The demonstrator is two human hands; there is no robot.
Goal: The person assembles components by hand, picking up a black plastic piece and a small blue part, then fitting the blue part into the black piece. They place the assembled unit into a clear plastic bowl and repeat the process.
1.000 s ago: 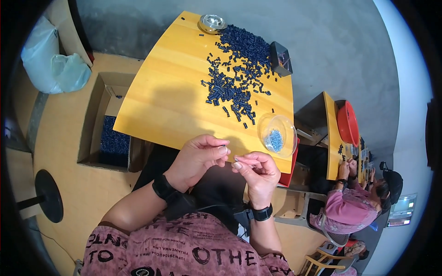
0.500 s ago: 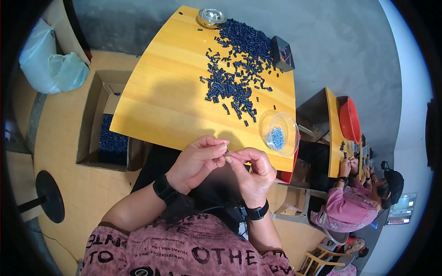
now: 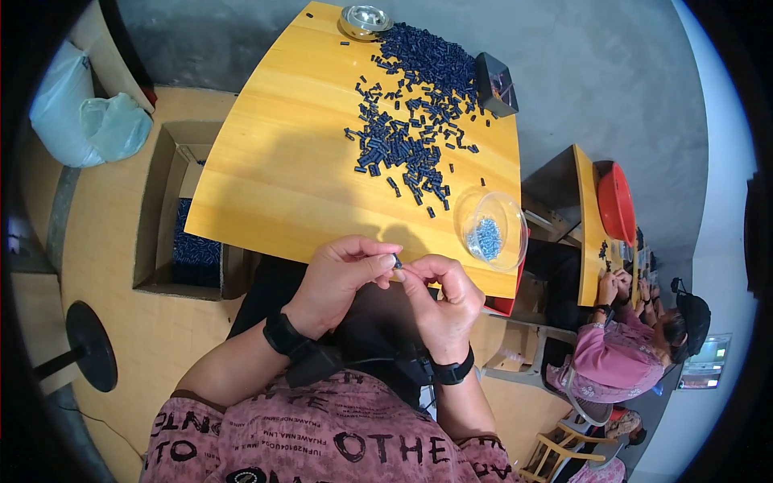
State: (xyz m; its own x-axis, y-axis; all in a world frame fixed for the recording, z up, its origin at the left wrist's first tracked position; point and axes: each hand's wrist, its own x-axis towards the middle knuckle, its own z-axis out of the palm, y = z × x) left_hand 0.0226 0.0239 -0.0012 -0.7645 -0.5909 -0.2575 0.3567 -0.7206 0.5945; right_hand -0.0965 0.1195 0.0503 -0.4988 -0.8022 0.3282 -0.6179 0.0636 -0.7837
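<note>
My left hand [image 3: 342,278] pinches a small dark blue cylindrical part [image 3: 397,261] between thumb and fingertips, just off the near edge of the yellow table. Against its near end my right hand [image 3: 444,302] is closed in a pinch; whatever its fingertips hold is too small and hidden to make out. Both hands meet above my lap. Beyond them, a loose scatter of the same dark blue parts [image 3: 398,149] lies on the tabletop [image 3: 274,177]. A clear plastic bowl [image 3: 515,249] with small light blue, shiny pieces [image 3: 486,239] stands to the right of my hands.
At the table's far end are a dense heap of blue parts [image 3: 427,58], a metal bowl [image 3: 365,20] and a black box [image 3: 496,84]. An open carton [image 3: 153,233] with blue parts sits on the floor at left. Rightward, a person [image 3: 604,354] works near a red basin [image 3: 616,203].
My hands stay pinched together at nearly the same place. The dark blue part shows a little more clearly between the fingertips. The view has shifted slightly.
</note>
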